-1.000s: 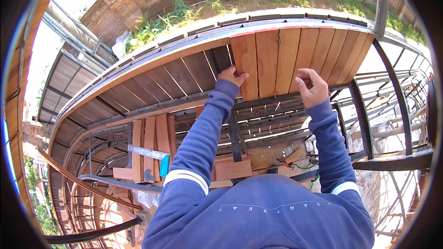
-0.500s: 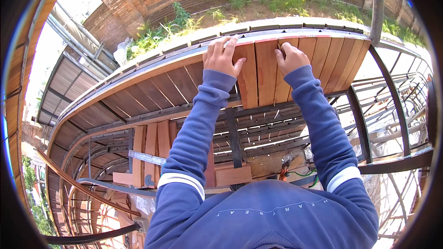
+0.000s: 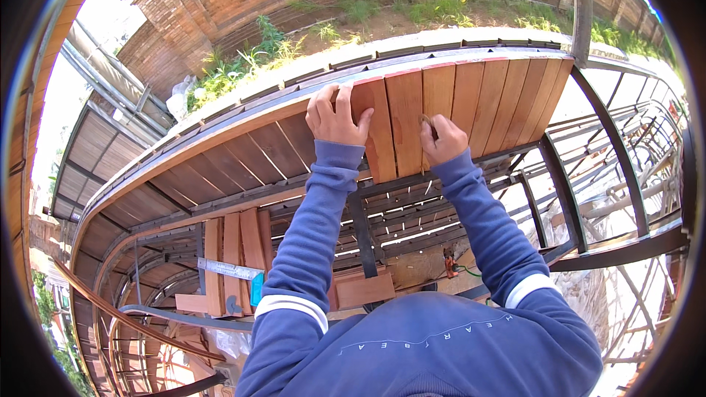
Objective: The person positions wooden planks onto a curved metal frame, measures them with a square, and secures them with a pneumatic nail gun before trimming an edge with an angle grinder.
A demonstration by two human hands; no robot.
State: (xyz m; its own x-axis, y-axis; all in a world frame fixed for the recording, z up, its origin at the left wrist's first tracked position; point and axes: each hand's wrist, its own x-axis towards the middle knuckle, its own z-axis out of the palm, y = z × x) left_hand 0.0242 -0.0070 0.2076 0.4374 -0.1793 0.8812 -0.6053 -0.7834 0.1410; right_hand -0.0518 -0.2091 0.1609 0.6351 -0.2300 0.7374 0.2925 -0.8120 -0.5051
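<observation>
Brown planks point(image 3: 467, 99) meet the spread left hand point(image 3: 338, 116) — right hand point(image 3: 445, 140) curled above, grip's hold unclear.

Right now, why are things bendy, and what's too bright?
In the head view, fisheye distortion seems to bend the brick wall and the corners are black; also in the head view, the sky is bleached white, while the left hand and right hand look fairly clear.

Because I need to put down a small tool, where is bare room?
Reddish planks between the right hand and the black curved bar lie bare; so do the dark planks left of the left hand, though gaps separate them. Crowded: below left, loose boards with the square across them.
</observation>
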